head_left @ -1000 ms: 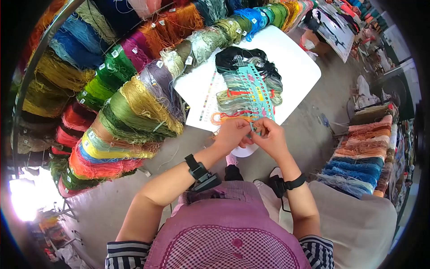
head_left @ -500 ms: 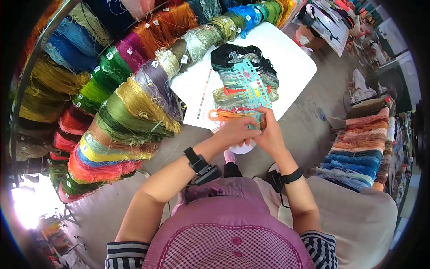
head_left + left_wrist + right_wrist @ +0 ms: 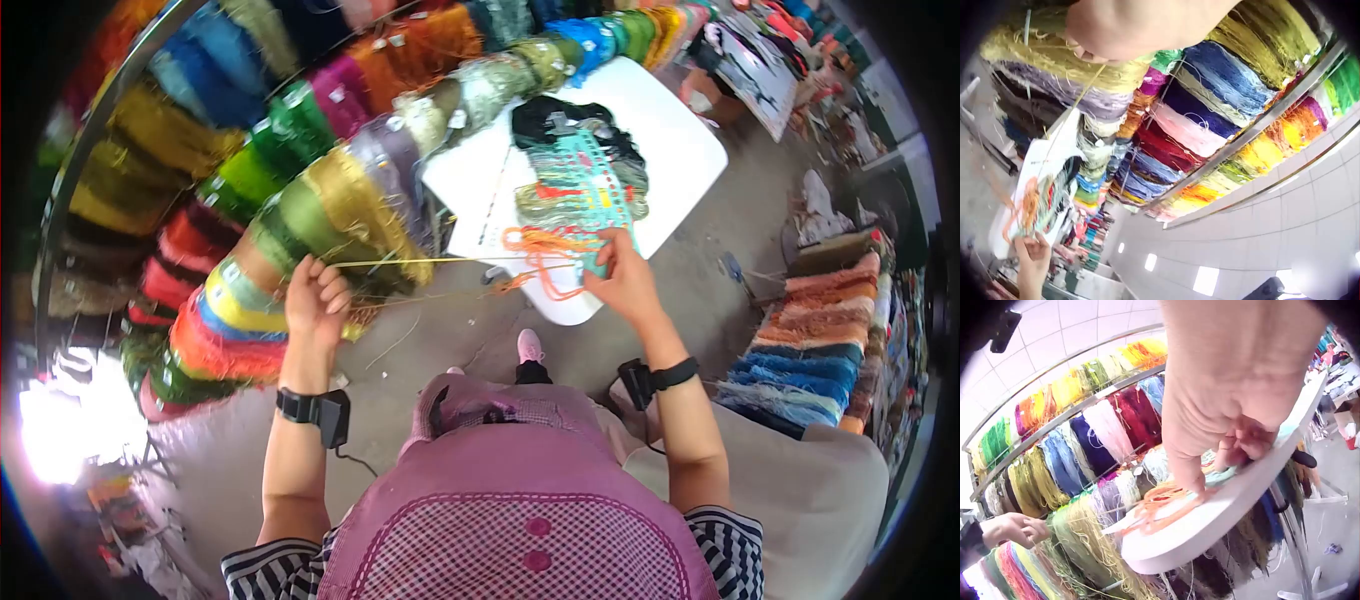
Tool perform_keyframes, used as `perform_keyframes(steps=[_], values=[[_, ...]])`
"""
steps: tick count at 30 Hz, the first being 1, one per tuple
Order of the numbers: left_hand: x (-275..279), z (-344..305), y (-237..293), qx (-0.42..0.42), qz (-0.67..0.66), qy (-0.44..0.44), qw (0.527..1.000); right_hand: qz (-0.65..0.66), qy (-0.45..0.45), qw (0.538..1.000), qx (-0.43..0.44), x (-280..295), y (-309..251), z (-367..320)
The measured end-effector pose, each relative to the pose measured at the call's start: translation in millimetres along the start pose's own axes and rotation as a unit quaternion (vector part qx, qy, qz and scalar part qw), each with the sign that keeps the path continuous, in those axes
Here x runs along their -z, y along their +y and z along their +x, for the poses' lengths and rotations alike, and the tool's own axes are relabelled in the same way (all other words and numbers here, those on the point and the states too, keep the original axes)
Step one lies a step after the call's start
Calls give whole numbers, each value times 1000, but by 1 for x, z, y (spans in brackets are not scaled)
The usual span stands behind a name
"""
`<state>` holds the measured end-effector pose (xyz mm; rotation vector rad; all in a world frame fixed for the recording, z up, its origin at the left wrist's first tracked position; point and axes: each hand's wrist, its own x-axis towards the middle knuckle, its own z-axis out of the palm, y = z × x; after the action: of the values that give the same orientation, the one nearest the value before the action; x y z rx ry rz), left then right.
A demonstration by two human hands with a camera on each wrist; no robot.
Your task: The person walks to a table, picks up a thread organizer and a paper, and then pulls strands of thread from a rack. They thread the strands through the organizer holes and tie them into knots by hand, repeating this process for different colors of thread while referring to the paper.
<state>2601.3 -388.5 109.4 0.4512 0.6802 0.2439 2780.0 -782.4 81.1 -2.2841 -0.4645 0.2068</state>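
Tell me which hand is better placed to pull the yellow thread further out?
Probably left. The left hand pinches the yellow thread, stretched taut from the teal thread card; the right hand grips that card's near end on the white table.

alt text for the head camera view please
A person's left hand pinches a yellow thread stretched taut to the right hand, which holds a teal thread organiser card on a white table. On the left hang skeins of coloured thread.

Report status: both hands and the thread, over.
Left hand pinches yellow thread, stretched taut to the teal card. Right hand holds that card on white table. Loose orange threads bunched beside the strand.
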Motion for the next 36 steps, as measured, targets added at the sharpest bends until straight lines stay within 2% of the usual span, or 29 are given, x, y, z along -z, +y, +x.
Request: perform_keyframes(steps=[2, 3, 5, 7, 9, 10, 12, 13, 15, 16, 18, 19, 20, 21, 22, 23, 24, 25, 26, 27, 28, 29, 31, 32, 33, 35, 36], values=[[-21, -20, -6, 35, -59, -39, 997, 29, 16, 999, 36, 3, -32, -8], [-28, -26, -11, 46, -58, -96, 993, 28, 8, 999, 42, 1, -50, -12], [-53, -39, -22, 73, -77, -141, 984, 160, -53, 968, 184, -30, -73, -14], [-80, -51, -33, 101, -89, -171, 976, 182, -102, 938, 277, -54, -129, -22], [-91, -57, -36, 129, -102, -196, 967, 273, -169, 910, 261, -74, -160, -33], [-94, -57, -35, 121, -95, -196, 968, 273, -170, 911, 260, -73, -159, -35], [-87, -49, -29, 118, -108, -218, 963, 302, -325, 890, 105, -65, -152, -36], [-82, -45, -30, 117, -109, -216, 963, 302, -327, 889, 104, -60, -146, -38], [-73, -43, -32, 68, -24, -183, 980, 308, -222, 924, 46, -46, -129, -45], [-72, -44, -33, 69, -24, -182, 981, 303, -190, 933, 24, -34, -127, -49], [-70, -48, -41, 98, 89, -81, 988, 262, -140, 955, -13, -10, -113, -59], [-56, -42, -42, 102, 90, -82, 987, 225, -121, 967, -27, 4, -100, -63], [-28, -28, -40, 160, 238, -103, 952, 227, -73, 971, 7, 16, -78, -67], [-4, -19, -37, 213, 380, -122, 892, 227, -25, 973, 42, 28, -58, -71], [9, -15, -32, 243, 481, -96, 837, 332, 26, 943, 24, 41, -48, -74], [19, -7, -31, 236, 611, -71, 752, 431, 79, 899, 9, 54, -39, -76], [31, -3, -39, 136, 764, -41, 630, 426, 88, 900, 6, 70, -30, -78], [29, -1, -39, 140, 764, -51, 628, 524, 121, 843, -14, 86, -23, -81], [26, 0, -41, 31, 797, -85, 597, 613, 153, 774, -32, 98, -17, -83], [21, 1, -46, -80, 817, -120, 559, 608, 161, 777, -35, 106, -11, -83], [10, 11, -52, -24, 732, -145, 666, 560, 192, 805, -38, 113, -5, -81], [0, 18, -61, -22, 731, -153, 665, 512, 222, 829, -40, 120, 0, -80], [-47, 8, -82, -90, 655, -245, 709, 460, 265, 846, -63, 118, -19, -79], [-71, 1, -95, -104, 626, -279, 721, 349, 223, 910, -13, 117, -21, -80], [-96, -9, -110, -117, 597, -311, 730, 232, 175, 956, 36, 114, -25, -79], [-144, -31, -140, -31, 467, -382, 797, 239, 65, 969, 4, 102, -56, -81], [-164, -42, -154, 22, 455, -397, 797, 239, 68, 969, 2, 99, -70, -79]])
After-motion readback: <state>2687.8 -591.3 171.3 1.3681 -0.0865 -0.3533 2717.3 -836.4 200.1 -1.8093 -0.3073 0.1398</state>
